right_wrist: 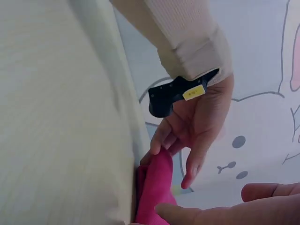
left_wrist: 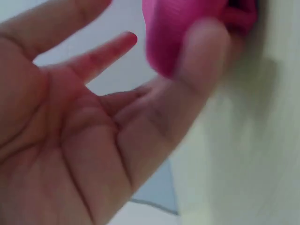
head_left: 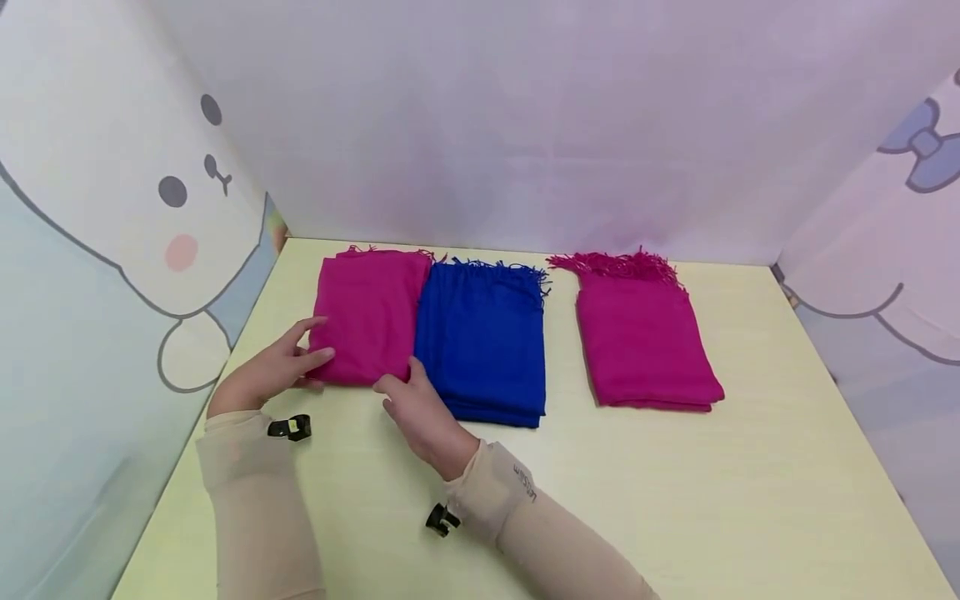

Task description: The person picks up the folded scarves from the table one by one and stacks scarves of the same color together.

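Note:
A folded pink scarf (head_left: 371,312) with a fringe at its far edge lies on the table's left side. My left hand (head_left: 277,367) is at its near left corner, fingers mostly straight and touching the cloth. In the left wrist view, one fingertip of the left hand (left_wrist: 112,117) overlaps the pink edge. My right hand (head_left: 427,417) reaches the scarf's near right corner. The right wrist view shows one finger of the right hand (right_wrist: 262,206) against the cloth and another held apart. Touching the pink scarf's right side is a folded blue scarf (head_left: 487,342), fringe at the back.
Another folded pink scarf (head_left: 645,342) lies farther right, its fringe pointing to the back. The pale yellow table (head_left: 765,467) meets a plain white back wall (head_left: 525,125). Side walls with cartoon animals (head_left: 120,167) flank it. Each wrist carries a black clip.

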A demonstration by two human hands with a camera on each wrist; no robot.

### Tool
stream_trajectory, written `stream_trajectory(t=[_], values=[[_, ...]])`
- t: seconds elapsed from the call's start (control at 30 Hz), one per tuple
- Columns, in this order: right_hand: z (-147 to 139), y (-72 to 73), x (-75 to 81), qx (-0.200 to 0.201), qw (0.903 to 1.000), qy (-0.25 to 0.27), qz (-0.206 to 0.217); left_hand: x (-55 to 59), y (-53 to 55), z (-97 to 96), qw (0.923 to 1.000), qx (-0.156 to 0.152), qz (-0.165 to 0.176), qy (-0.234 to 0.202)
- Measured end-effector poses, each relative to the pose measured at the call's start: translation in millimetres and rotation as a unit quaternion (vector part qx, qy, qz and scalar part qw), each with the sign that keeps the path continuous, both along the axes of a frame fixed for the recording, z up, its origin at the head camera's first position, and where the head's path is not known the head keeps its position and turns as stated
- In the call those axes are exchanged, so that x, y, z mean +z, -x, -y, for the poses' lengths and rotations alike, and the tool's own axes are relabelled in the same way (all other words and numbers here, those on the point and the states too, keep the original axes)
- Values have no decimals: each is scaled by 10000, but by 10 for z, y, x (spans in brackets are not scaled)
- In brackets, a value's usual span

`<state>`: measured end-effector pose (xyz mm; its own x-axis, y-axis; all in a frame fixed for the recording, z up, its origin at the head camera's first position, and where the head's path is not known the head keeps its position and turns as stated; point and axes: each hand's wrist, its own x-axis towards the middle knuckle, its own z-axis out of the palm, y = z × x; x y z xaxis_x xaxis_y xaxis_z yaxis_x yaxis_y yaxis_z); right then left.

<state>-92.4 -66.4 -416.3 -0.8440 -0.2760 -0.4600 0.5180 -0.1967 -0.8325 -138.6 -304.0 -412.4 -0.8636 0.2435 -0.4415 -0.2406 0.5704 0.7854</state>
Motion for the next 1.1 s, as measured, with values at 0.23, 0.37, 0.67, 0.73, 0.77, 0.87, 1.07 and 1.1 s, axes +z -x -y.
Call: stream_trajectory(t=[0.23,0.37,0.67,0.73,0.77,0.87,1.07,1.1], values=[[8,33,-1,-218,9993,201,244,-116,-17,98,9964,-185,253,-785],[6,49,-22,-232,9991,261,254,-154,-9,137,9949,-106,164,-986],[-14,81,-82,-182,9988,299,338,-135,101,-23,9343,1626,-742,-3084],[-8,100,-83,-161,9986,323,374,-109,118,-64,9102,1962,-700,-3580],[-1,111,-83,-167,9985,337,393,-96,125,-77,8980,2087,-670,-3816],[22,158,-73,-224,9975,513,426,-60,137,-90,8607,2357,-580,-4476],[104,309,-115,-698,9885,1256,461,-53,128,-59,8121,2481,-368,-5269],[120,334,-131,-811,9851,1415,541,-66,125,-49,8107,2479,-334,-5293]])
